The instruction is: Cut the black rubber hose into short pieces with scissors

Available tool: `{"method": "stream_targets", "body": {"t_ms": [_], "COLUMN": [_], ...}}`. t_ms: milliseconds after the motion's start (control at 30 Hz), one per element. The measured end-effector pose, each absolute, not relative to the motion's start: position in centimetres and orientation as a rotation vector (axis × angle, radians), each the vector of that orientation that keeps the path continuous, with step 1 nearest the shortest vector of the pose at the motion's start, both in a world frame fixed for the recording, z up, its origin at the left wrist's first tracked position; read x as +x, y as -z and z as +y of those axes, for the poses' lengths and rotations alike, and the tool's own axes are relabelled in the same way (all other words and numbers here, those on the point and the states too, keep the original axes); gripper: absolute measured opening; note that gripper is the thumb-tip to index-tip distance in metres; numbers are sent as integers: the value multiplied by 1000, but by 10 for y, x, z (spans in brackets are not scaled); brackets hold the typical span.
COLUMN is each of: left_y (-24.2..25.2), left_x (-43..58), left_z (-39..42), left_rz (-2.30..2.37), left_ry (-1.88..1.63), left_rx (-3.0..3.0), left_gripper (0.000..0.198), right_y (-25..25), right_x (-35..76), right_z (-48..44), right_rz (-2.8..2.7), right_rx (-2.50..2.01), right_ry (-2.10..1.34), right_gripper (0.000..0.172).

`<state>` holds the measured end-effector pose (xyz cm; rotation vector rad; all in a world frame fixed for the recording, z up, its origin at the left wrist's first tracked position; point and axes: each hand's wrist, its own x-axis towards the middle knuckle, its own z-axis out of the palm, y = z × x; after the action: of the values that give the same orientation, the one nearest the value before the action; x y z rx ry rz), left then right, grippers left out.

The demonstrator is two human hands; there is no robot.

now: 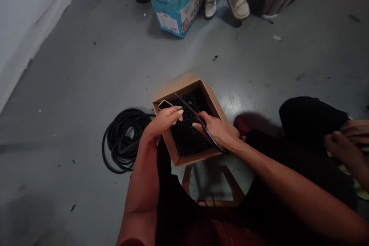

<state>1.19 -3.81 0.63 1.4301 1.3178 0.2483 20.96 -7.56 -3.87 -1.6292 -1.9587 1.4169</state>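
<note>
A brown cardboard box [184,88] rests on a low wooden stool [211,184] between my knees, filled with a mass of thin black strands [188,136]. My left hand [165,120] lies curled over the box's left wall, near a small flat dark piece [165,104] inside the box. My right hand [215,128] grips a long thin dark tool [203,123] that slants across the box. I cannot tell exactly what kind of tool it is. Part of it is hidden by my fingers.
A coil of black cable [122,140] lies on the grey floor left of the box. Ahead stand a blue-and-white carton [174,2] and a person's feet in white loafers [227,7]. Another person's hands [346,142] rest on dark cloth at the right.
</note>
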Motion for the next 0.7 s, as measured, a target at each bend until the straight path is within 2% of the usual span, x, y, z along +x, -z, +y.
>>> {"method": "stream_targets", "body": {"t_ms": [433,700], "left_y": [-3,0], "left_x": [11,10], "left_z": [-37,-37], "left_rz": [1368,1380], "left_ry": [-119,-218], "left_rx": [1528,1480], "left_gripper": [28,43], "right_y": [47,50], "right_x": [214,216], "right_z": [-76,-73], "right_rz": [-2034,-1874], "right_rx": [-1701,-1629], "right_ry": [-1431,-1501], "right_gripper": [32,27]}}
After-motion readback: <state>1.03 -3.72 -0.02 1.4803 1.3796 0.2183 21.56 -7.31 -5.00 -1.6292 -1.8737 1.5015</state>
